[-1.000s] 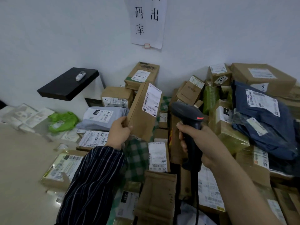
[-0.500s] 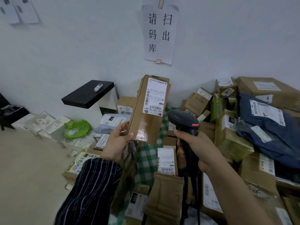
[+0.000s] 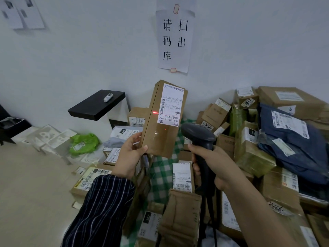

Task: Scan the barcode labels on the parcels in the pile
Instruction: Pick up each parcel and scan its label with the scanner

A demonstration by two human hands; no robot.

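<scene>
Parcel [image 3: 160, 138] held upright above pile [image 3: 249, 157] by left grip [image 3: 130, 154], pinching its lower left corner; right grip [image 3: 215, 164] wrapped round scanner [image 3: 199, 136]; red line [image 3: 155, 112] at label's [image 3: 171, 104] left edge.

Single head-worn wide-angle view, aimed forward and somewhat down at parcels stacked against a wall.

The camera looks from the person's own head toward the white wall [image 3: 89, 59], with the paper notice [image 3: 175, 40] at top centre, the parcel pile [image 3: 249, 148] filling the lower right and the floor [image 3: 35, 184] the lower left. The left grip [image 3: 129, 156] and right grip [image 3: 217, 163] reach in from the bottom edge and sit nearest the lens at mid-frame. The raised box [image 3: 160, 136] and the scanner [image 3: 197, 134] they hold are just beyond them. The far right of the frame is soft.
</scene>
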